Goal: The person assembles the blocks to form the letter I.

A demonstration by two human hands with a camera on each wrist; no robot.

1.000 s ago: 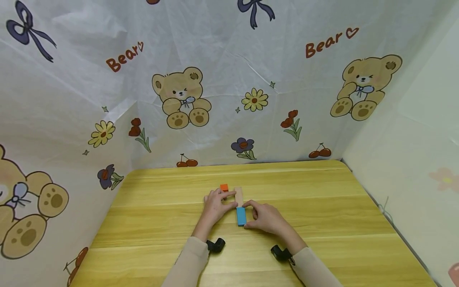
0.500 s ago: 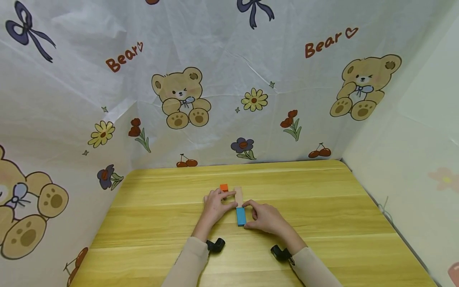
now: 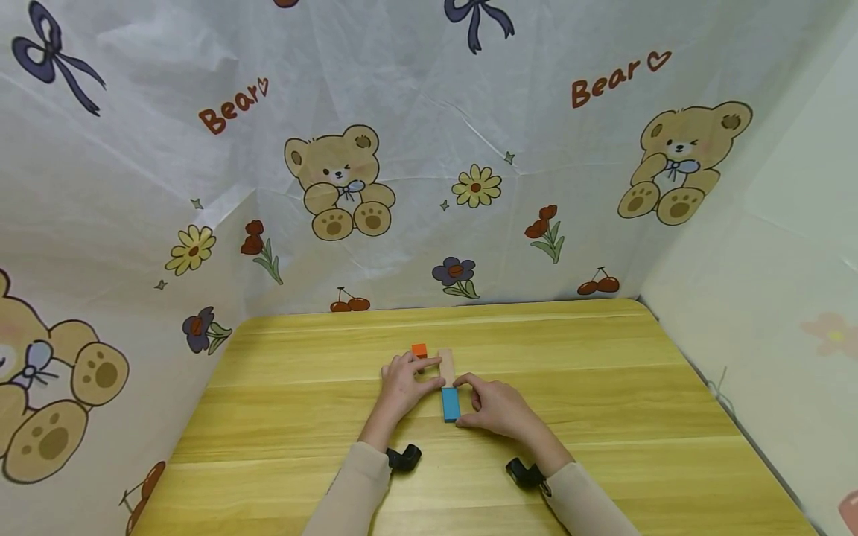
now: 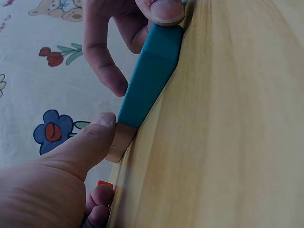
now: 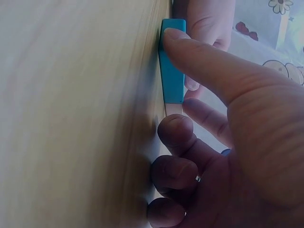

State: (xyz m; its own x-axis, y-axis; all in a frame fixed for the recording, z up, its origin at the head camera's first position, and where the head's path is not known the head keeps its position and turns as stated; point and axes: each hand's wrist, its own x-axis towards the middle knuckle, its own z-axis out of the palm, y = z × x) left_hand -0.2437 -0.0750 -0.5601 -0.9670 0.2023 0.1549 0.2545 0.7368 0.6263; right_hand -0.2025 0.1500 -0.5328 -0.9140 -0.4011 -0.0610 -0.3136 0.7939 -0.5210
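A blue wooden block (image 3: 451, 405) lies flat on the table, end to end with a plain wooden block (image 3: 446, 366) on its far side. My left hand (image 3: 401, 385) is at their left, its index fingertip against the plain block's side and its thumb by the joint between the two. From the right, my right hand (image 3: 499, 406) rests its thumb along the blue block's side near the close end. Its index fingertip is by the joint. In the right wrist view, that thumb lies on the blue block (image 5: 173, 78). Neither hand wraps round a block.
An orange block (image 3: 418, 350) sits just beyond my left hand's fingers, partly hidden by them. The yellow wood-grain table (image 3: 590, 357) reaches back to a sheet printed with bears and flowers. Black wrist cameras (image 3: 404, 458) are strapped at both cuffs.
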